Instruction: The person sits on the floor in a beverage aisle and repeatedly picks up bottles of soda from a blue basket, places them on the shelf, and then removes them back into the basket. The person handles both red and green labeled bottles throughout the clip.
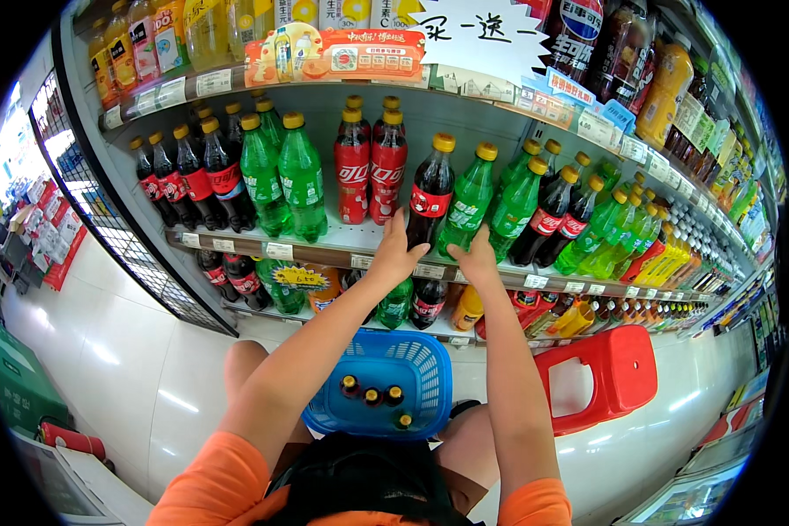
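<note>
At the middle shelf, my left hand (398, 248) is at the lower part of a dark cola bottle (430, 194) with a red label and yellow cap, thumb and fingers around its left side. Beside it, my right hand (477, 256) touches the base of a green Sprite bottle (467, 200), which stands upright against the cola. How firmly either hand grips cannot be told. Two red Coca-Cola bottles (353, 167) stand just left, with more behind them. Below, between my legs, a blue plastic basket (444, 394) holds several bottles with yellow caps (372, 396).
More green bottles (302, 177) and small cola bottles (222, 174) line the shelf at left; further bottles stand close at right. The upper shelf edge carries a large white paper sign (477, 33). A red plastic stool (621, 375) stands right of the basket. A black mesh panel (115, 217) borders the shelves.
</note>
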`<action>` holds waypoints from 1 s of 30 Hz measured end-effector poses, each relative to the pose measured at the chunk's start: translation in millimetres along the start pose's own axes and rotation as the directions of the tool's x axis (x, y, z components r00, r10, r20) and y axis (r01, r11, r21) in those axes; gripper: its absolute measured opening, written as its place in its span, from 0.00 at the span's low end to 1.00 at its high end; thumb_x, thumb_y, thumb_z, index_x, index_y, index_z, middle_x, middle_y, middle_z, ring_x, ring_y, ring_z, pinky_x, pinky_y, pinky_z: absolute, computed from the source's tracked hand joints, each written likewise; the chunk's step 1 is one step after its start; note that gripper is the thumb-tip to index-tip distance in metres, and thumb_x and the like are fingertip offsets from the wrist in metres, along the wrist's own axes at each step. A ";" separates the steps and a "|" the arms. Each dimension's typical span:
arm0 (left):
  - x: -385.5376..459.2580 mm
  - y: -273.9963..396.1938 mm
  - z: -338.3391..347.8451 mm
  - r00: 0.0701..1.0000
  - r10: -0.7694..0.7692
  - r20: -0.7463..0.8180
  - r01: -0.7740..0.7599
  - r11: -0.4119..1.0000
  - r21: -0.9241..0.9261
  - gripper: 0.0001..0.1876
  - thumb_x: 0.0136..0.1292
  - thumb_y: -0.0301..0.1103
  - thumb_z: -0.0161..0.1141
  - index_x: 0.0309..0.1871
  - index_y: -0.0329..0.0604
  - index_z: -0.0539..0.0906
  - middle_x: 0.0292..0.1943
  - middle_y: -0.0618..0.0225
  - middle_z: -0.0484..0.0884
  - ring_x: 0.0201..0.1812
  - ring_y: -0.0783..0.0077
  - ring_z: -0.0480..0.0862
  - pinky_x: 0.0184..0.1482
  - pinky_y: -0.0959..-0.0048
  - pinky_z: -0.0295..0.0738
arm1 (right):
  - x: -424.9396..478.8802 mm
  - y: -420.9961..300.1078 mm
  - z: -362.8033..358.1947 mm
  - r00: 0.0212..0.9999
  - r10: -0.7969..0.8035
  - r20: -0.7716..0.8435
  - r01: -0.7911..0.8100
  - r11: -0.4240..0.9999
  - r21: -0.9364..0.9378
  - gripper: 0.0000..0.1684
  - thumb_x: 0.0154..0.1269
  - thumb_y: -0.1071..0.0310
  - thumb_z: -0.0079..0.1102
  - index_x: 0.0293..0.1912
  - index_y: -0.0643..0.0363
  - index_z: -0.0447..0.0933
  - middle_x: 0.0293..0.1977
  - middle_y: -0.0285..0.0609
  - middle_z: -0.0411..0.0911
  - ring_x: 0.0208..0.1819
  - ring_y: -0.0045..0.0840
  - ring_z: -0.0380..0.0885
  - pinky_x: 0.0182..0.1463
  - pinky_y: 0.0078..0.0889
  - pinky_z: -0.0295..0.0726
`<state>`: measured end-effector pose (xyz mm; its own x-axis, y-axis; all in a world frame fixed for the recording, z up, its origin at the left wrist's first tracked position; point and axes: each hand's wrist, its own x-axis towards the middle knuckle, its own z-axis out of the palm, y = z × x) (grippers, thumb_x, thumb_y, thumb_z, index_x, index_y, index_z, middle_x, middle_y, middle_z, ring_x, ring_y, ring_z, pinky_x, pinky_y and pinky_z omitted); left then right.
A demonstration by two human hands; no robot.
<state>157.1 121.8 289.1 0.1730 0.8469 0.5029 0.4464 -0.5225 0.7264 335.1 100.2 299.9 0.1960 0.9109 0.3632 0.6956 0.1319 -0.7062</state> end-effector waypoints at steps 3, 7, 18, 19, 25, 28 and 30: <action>-12.6 -19.5 -17.0 0.994 0.006 -0.109 -0.007 1.000 -0.007 0.35 0.61 0.38 0.56 0.66 0.32 0.54 0.61 0.43 0.62 0.62 0.48 0.66 0.62 0.63 0.61 | -36.8 -58.1 -13.2 0.984 -0.111 -0.137 0.091 0.985 -0.144 0.37 0.54 0.74 0.59 0.60 0.71 0.53 0.50 0.66 0.69 0.48 0.55 0.72 0.48 0.44 0.73; 12.4 26.7 -58.8 0.972 -0.235 0.023 0.209 0.814 -0.541 0.32 0.67 0.44 0.49 0.68 0.35 0.54 0.67 0.56 0.58 0.68 0.62 0.59 0.66 0.67 0.55 | -45.6 -104.3 -39.4 0.928 -0.317 -0.197 0.332 0.942 0.049 0.31 0.57 0.77 0.53 0.61 0.69 0.57 0.52 0.59 0.68 0.48 0.47 0.73 0.50 0.39 0.73; 71.7 127.4 -97.2 0.863 -0.327 0.386 0.506 0.555 -0.660 0.31 0.65 0.55 0.48 0.62 0.41 0.66 0.62 0.61 0.66 0.64 0.68 0.61 0.67 0.64 0.47 | 41.0 -156.9 -53.4 0.970 -0.016 0.242 -0.132 0.803 0.581 0.33 0.63 0.75 0.45 0.66 0.71 0.50 0.61 0.54 0.60 0.47 0.29 0.75 0.49 0.25 0.74; 65.3 127.3 -99.9 0.868 -0.314 0.384 0.496 0.569 -0.656 0.31 0.65 0.56 0.48 0.62 0.41 0.67 0.62 0.61 0.66 0.65 0.69 0.61 0.67 0.65 0.48 | 37.4 -157.6 -51.9 0.969 -0.032 0.244 -0.124 0.792 0.598 0.33 0.63 0.74 0.45 0.66 0.71 0.49 0.61 0.53 0.61 0.46 0.28 0.75 0.49 0.25 0.74; 13.8 123.0 -101.8 0.964 -0.219 0.148 0.263 0.837 -0.480 0.30 0.65 0.57 0.47 0.59 0.41 0.70 0.55 0.65 0.70 0.59 0.70 0.64 0.63 0.64 0.54 | -4.4 -148.0 -35.6 0.961 -0.253 -0.108 0.275 0.877 0.395 0.22 0.57 0.72 0.59 0.51 0.68 0.71 0.37 0.48 0.72 0.31 0.27 0.77 0.37 0.26 0.76; -7.7 130.0 -108.3 0.971 -0.150 0.187 0.232 0.780 -0.581 0.25 0.68 0.49 0.46 0.58 0.38 0.70 0.47 0.67 0.74 0.51 0.73 0.70 0.56 0.70 0.64 | -31.4 -163.4 -41.0 0.917 -0.334 -0.217 0.384 0.885 0.263 0.17 0.56 0.72 0.61 0.46 0.67 0.74 0.32 0.45 0.71 0.26 0.26 0.75 0.31 0.27 0.74; -19.5 140.8 -120.6 0.976 -0.074 0.204 0.191 0.741 -0.644 0.23 0.69 0.46 0.45 0.59 0.37 0.70 0.45 0.68 0.75 0.48 0.75 0.72 0.53 0.73 0.66 | -44.5 -176.7 -51.3 0.898 -0.366 -0.242 0.428 0.855 0.293 0.16 0.57 0.72 0.61 0.45 0.66 0.74 0.31 0.44 0.70 0.26 0.25 0.74 0.31 0.26 0.73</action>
<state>110.7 19.8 438.1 0.3148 0.8855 0.3417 -0.2020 -0.2892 0.9357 238.9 16.3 439.7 0.0887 0.6751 0.7323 0.4760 0.6171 -0.6266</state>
